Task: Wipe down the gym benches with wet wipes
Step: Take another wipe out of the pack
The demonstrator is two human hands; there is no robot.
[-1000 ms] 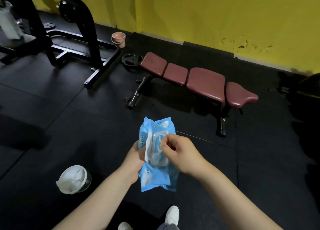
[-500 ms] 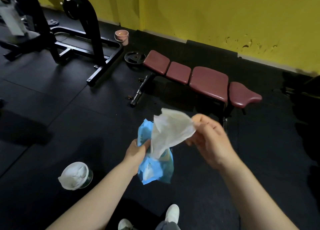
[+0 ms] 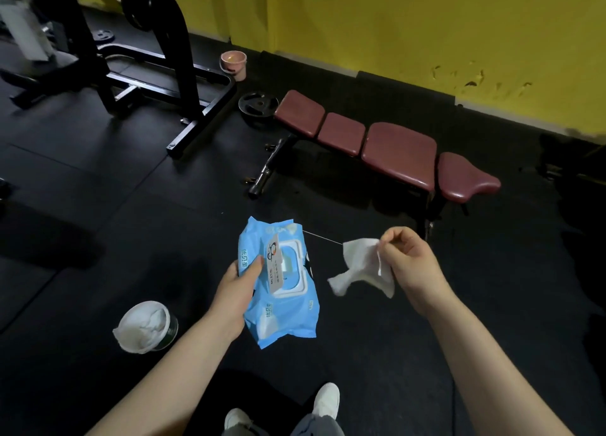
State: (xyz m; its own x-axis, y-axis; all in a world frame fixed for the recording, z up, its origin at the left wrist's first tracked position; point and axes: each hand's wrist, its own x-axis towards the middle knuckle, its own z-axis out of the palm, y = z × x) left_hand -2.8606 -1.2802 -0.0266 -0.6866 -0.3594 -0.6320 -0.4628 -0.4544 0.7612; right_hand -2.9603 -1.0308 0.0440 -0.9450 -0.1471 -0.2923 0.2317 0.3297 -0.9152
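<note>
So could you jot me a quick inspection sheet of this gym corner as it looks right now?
Surface: black rubber floor, dark, no spills visible.
Job's things: blue wipe pack, lid flipped open; white wipe out of the pack; maroon bench ahead.
Clutter: white-filled tub on the floor; pink cup and weight plate near the wall.
Hands: left hand holds the pack; right hand pinches the wipe.
Cables: nothing seen.
Surroundings: yellow wall, black rack.

Blue wipes pack [image 3: 282, 285] at frame centre, flap lid up; white wipe [image 3: 362, 265] dangles right of it; maroon padded bench [image 3: 387, 145] stands upper right.
</note>
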